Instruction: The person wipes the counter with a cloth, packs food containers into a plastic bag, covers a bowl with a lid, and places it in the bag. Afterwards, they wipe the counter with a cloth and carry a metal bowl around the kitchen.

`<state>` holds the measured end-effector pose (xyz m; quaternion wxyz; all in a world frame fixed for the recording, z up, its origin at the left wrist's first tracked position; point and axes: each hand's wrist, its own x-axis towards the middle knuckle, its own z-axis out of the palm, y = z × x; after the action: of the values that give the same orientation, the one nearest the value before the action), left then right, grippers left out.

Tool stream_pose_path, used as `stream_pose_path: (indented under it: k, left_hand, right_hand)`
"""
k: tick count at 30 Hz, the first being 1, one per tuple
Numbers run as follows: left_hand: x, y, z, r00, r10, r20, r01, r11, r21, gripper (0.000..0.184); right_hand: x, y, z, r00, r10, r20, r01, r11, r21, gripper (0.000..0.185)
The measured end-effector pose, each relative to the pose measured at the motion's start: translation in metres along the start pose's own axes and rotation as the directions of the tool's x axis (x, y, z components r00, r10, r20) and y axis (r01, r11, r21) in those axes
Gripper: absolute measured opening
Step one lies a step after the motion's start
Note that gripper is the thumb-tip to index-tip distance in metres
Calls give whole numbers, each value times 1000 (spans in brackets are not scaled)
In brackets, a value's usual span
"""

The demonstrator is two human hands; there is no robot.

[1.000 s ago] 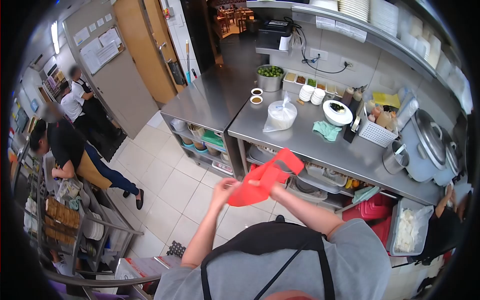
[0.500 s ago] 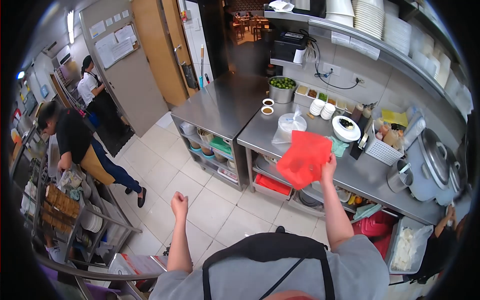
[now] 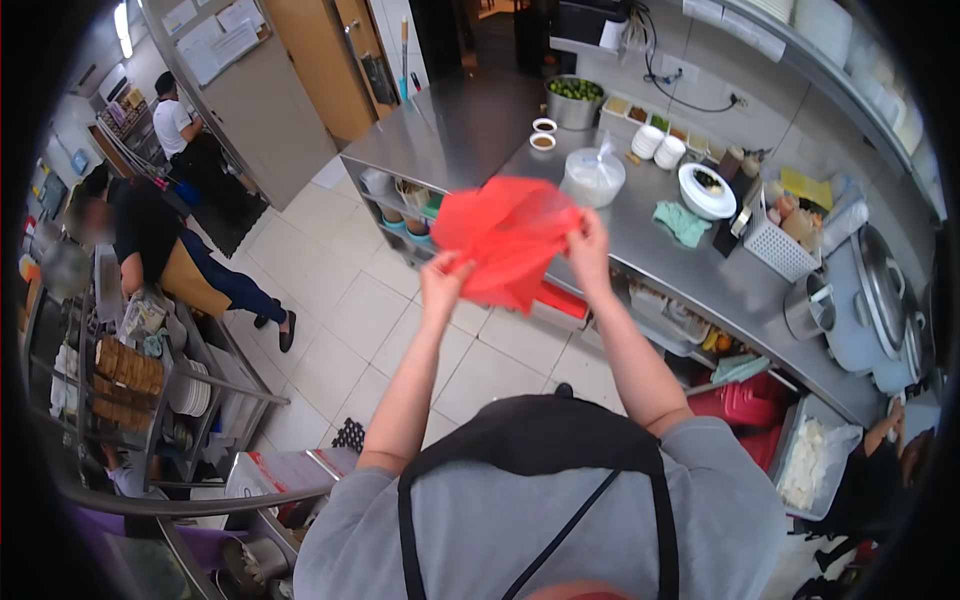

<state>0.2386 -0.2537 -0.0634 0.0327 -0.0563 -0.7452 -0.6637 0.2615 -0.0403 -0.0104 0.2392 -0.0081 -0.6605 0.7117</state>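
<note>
In the head view, the person has a red bag (image 3: pixel 505 235) spread in the air between both hands, above the tiled floor (image 3: pixel 370 315) and in front of the steel counter (image 3: pixel 640 228). The left hand (image 3: pixel 440 285) pinches its lower near edge between thumb and fingers; the right hand (image 3: pixel 588 250) grasps the opposite side, fingers closed on the edge. The bag looks like thin plastic, so it is probably very light, limp and a little slippery, with layers that may cling together (a fingertip rub usually parts them). It is unlikely to break, though a hard pull at one spot could stretch or tear it. The best hold seems to be at two well-spaced points along the rim, thumb against fingers, with a gentle outward pull to take out the folds.

The red plastic is blurred and creased, so where its mouth lies, and whether it is fully open, cannot be told. It hides part of the shelves below the counter and partly covers a red tray (image 3: pixel 561 303) there. The right fingertips are partly lost in the folds. The upper shelf (image 3: pixel 740 38) is cut off by the frame and dark rim.
</note>
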Motion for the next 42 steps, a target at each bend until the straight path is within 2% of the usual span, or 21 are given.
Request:
stream_pose_path:
  k: [3, 5, 7, 9, 15, 17, 18, 19, 20, 21, 27, 29, 31, 33, 35, 36, 37, 38, 39, 41, 42]
  left_hand:
    - [0, 27, 0, 998, -30, -62, 20, 989, -143, 18]
    - [-4, 27, 21, 959, 238, -154, -233, 971, 49, 19]
    - [-1, 16, 26, 970, 215, -115, -203, 974, 101, 20]
    - [9, 5, 12, 930, 248, -272, -234, 969, 83, 20]
    - [11, -18, 5, 956, 175, -234, -168, 985, 49, 44]
    - [-2, 15, -2, 902, -405, 150, 430, 880, -204, 50]
    - [-1, 7, -11, 899, -396, 187, 429, 882, -196, 55]
    - [-6, 19, -8, 898, -394, 197, 430, 882, -191, 55]
    - [-12, 33, -6, 999, -14, -45, 16, 999, 42, 54]
    - [-20, 50, -2, 892, 419, -168, -345, 874, 343, 53]
    - [-28, 24, 57, 852, 461, 249, -450, 400, 798, 34]
    - [-12, 11, 52, 961, 106, 257, -262, 658, 706, 23]
    - [2, -16, 54, 961, 104, 254, -240, 771, 590, 18]
    - [22, -37, 65, 965, 97, 244, -203, 864, 460, 14]
    - [40, -47, 77, 905, -117, 408, 272, 899, -344, 15]
    - [29, -1, 84, 937, -2, 350, 113, 948, -298, 17]
    - [28, 30, 80, 935, -1, 356, 113, 949, -295, 17]
    - [29, 55, 76, 896, -23, 444, 159, 949, -272, 19]
    - [31, 77, 75, 849, -42, 527, 200, 948, -247, 22]
    - [32, 92, 81, 863, 53, 502, 15, 991, -129, 28]
    - [41, 85, 82, 898, 178, 402, -312, 902, 298, 31]
  right_hand:
    - [1, 6, -5, 985, 126, -115, -102, 975, 196, 16]
    - [-14, 18, 7, 992, 116, -47, -114, 992, 48, 17]
    - [-12, 27, 10, 995, -103, -17, 102, 993, -67, 18]
    - [-3, 13, -15, 982, 181, -58, -145, 910, 388, 23]
    - [-2, 12, -21, 897, 408, -171, -217, 743, 633, 27]
    - [1, 11, -28, 889, 390, -241, -244, 847, 473, 26]
    - [3, 19, -34, 887, 389, -250, -238, 848, 474, 26]
    - [5, 32, -39, 971, 159, -181, -155, 987, 36, 26]
    - [5, 44, -46, 1000, -22, -13, 15, 920, -393, 27]
    - [-6, 42, -33, 991, -128, 40, 134, 915, -380, 24]
    - [-30, -19, -14, 816, 79, 573, 181, 906, -383, 19]
    - [-23, -38, -28, 849, 63, 524, 248, 829, -501, 19]
    - [-21, -59, -32, 877, 42, 479, 300, 732, -612, 18]
    - [-36, -75, -13, 708, -592, 386, 703, 537, -466, 15]
    - [-63, -80, -1, 704, -315, 636, 636, 678, -369, 13]
    - [-55, -57, -4, 697, 56, 715, 559, 582, -591, 22]
    - [-40, -50, -17, 702, 54, 710, 556, 582, -593, 22]
    - [-18, -49, -37, 731, 215, 647, 105, 902, -419, 25]
    - [4, -48, -57, 738, 369, 564, -380, 919, -104, 29]
    - [38, -55, -84, 815, 319, 484, -317, 944, -87, 29]
    - [50, -60, -91, 846, 236, 479, -142, 964, -224, 29]
